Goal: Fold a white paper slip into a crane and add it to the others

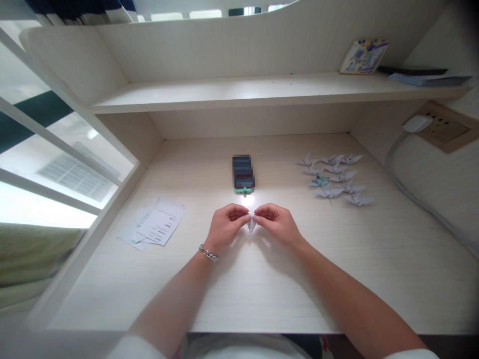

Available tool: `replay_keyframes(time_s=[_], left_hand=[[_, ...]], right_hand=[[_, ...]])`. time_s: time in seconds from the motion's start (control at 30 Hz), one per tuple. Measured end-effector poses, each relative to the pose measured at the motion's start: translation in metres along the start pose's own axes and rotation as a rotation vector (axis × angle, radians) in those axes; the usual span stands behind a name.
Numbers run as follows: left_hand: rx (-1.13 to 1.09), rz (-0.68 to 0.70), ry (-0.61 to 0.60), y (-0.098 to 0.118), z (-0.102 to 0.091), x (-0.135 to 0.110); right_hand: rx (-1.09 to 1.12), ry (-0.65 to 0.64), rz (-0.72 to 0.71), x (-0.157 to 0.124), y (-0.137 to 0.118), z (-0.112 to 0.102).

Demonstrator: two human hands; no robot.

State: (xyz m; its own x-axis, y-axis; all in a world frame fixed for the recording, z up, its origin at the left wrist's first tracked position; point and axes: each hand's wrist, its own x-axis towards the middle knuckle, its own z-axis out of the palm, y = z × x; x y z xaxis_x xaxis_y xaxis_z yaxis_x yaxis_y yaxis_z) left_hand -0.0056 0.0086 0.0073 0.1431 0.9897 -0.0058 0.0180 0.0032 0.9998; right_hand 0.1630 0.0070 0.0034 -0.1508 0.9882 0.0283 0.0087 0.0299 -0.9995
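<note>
Between my two hands is a small folded piece of paper (251,225), white with faint print, its pointed end toward me. My left hand (229,223), with a chain bracelet at the wrist, pinches its left side between thumb and fingers. On the opposite side my right hand (277,222) pinches it the same way. Fingertips hide the upper part of the paper. Just beyond the hands lies a phone (243,172) with a green piece at its near end and a bright light there. Several folded paper cranes (339,178) sit in rows to the right, one of them bluish.
Printed paper slips (160,223) overlap on the desk (232,289) at the left. A shelf (224,94) crosses above the back, holding a small box (363,56) and flat items. A grey cable (402,187) runs from the wall socket (445,127) down the right side.
</note>
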Motion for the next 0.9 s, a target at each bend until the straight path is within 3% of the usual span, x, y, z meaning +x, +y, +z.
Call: replay_keyframes(time_s=[0.9], left_hand=[[-0.161, -0.108, -0.013, 0.0017, 0.0020, 0.0004]], right_hand=[[0.135, -0.097, 0.114, 0.0031, 0.0039, -0.0002]])
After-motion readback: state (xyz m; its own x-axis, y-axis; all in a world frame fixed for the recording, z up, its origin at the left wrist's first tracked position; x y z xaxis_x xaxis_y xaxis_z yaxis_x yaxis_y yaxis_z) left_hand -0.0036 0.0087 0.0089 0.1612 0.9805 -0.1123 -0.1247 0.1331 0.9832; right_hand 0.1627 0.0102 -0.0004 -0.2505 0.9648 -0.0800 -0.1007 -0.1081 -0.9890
